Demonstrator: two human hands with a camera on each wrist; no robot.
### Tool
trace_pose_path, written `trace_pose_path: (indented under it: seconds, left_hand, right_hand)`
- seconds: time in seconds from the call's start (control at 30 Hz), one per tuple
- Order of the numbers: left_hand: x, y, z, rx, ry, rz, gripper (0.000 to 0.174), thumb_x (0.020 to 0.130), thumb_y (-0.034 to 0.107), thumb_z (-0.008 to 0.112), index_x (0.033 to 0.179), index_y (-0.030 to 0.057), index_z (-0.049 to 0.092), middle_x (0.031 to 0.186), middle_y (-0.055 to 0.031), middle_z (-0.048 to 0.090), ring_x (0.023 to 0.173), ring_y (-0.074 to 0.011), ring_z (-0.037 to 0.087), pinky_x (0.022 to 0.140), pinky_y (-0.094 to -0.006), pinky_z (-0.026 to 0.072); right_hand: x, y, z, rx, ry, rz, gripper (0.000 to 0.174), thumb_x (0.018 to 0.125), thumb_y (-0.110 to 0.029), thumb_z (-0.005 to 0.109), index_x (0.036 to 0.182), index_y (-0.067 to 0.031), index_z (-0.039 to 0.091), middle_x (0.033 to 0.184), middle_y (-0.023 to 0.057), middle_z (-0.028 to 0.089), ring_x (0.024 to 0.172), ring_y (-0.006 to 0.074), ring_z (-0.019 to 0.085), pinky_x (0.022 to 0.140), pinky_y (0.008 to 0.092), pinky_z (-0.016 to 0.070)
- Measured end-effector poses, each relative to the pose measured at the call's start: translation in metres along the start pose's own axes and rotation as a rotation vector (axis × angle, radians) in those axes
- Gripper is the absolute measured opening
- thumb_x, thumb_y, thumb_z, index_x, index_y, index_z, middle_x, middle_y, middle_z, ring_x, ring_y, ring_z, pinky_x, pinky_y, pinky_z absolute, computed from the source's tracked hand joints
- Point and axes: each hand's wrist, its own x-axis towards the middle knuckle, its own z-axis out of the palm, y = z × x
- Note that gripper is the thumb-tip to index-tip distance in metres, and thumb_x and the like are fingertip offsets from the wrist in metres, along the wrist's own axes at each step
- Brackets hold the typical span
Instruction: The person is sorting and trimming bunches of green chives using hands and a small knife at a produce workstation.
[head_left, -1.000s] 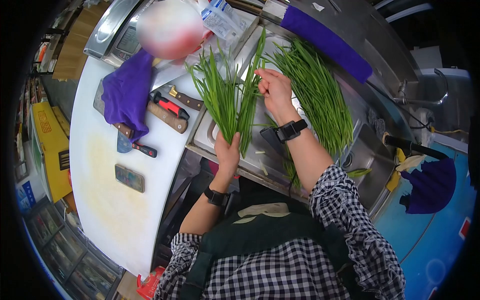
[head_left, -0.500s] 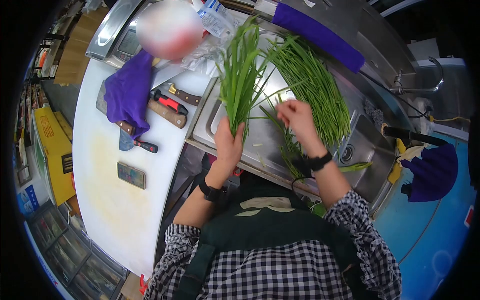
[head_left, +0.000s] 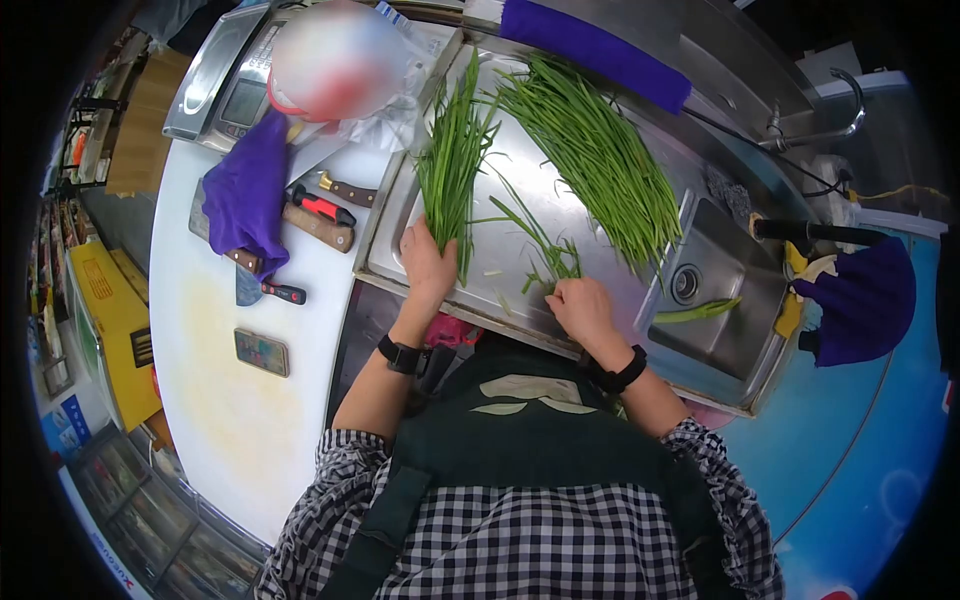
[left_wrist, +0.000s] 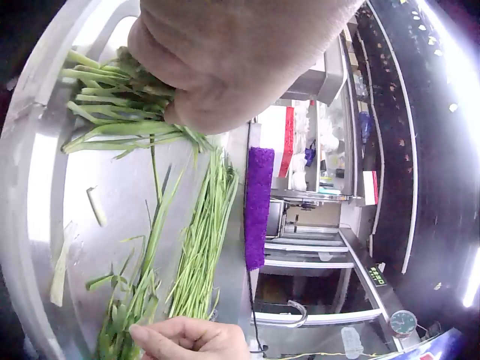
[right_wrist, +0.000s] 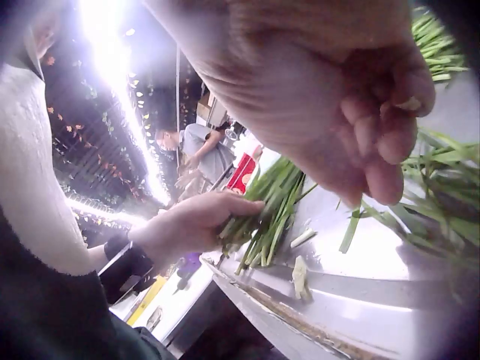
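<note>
My left hand [head_left: 430,265] grips a bunch of green chives [head_left: 450,150] near its lower ends, low over the left side of the steel drainboard [head_left: 500,235]. At the front of the drainboard my right hand [head_left: 585,312] has its fingers curled, fingertips right at a small heap of loose chive leaves [head_left: 550,262]. In the right wrist view I cannot tell whether the curled fingers of that hand [right_wrist: 367,142] hold a leaf. A big pile of chives [head_left: 600,160] lies on the drainboard's far right. Short cut scraps [left_wrist: 96,207] lie between the hands.
Right of the drainboard is a sink basin [head_left: 735,285] with a green leaf [head_left: 697,311] in it. On the white counter [head_left: 240,430] at left lie a phone [head_left: 262,352], several knives and a purple cloth [head_left: 248,195]. A scale [head_left: 235,95] stands behind them.
The left hand has lowered the bunch toward the drainboard and shifted left. My right hand has come away from the bunch, down to the loose leaves at the front.
</note>
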Motion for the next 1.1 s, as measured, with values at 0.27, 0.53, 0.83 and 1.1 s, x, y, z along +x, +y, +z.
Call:
trace_pose_path:
  seconds: [0.27, 0.53, 0.83, 1.1]
  left_hand:
    - [-0.03, 0.041, -0.017, 0.255, 0.126, 0.035, 0.075, 0.07, 0.012, 0.071, 0.135, 0.006, 0.035, 0.126, -0.0192, 0.04, 0.117, -0.0386, 0.035, 0.095, -0.0505, 0.0292]
    - [-0.052, 0.056, -0.004, 0.152, 0.061, 0.281, 0.047, 0.07, 0.005, 0.068, 0.115, 0.0099, 0.054, 0.114, -0.0108, 0.05, 0.105, -0.0319, 0.045, 0.085, -0.0424, 0.0344]
    - [-0.056, 0.05, 0.016, 0.143, 0.157, 0.275, 0.036, 0.072, 0.006, 0.065, 0.106, 0.009, 0.057, 0.108, -0.0109, 0.051, 0.102, -0.0314, 0.047, 0.085, -0.0435, 0.0351]
    - [-0.056, 0.05, 0.022, 0.293, 0.379, 0.272, 0.038, 0.07, 0.005, 0.065, 0.107, 0.0069, 0.057, 0.127, -0.0136, 0.047, 0.119, -0.0331, 0.042, 0.097, -0.0463, 0.0332]
  right_hand:
    - [-0.019, 0.035, -0.034, 0.273, -0.014, -0.102, 0.032, 0.074, -0.014, 0.066, 0.105, -0.0059, 0.063, 0.088, 0.0164, 0.064, 0.079, 0.0353, 0.062, 0.069, 0.0438, 0.0487]
    - [-0.017, 0.086, -0.101, 0.174, 0.123, 0.085, 0.036, 0.077, -0.018, 0.068, 0.11, -0.0049, 0.062, 0.084, 0.0117, 0.066, 0.069, 0.0265, 0.063, 0.065, 0.038, 0.0487]
    - [-0.015, 0.114, -0.104, 0.226, 0.131, 0.054, 0.037, 0.077, -0.019, 0.068, 0.11, -0.0045, 0.062, 0.083, 0.0114, 0.067, 0.069, 0.027, 0.064, 0.066, 0.039, 0.0486]
    - [-0.008, 0.115, -0.09, 0.212, 0.124, -0.03, 0.036, 0.077, -0.018, 0.068, 0.109, -0.0025, 0.062, 0.081, 0.013, 0.066, 0.07, 0.0285, 0.064, 0.066, 0.0389, 0.0489]
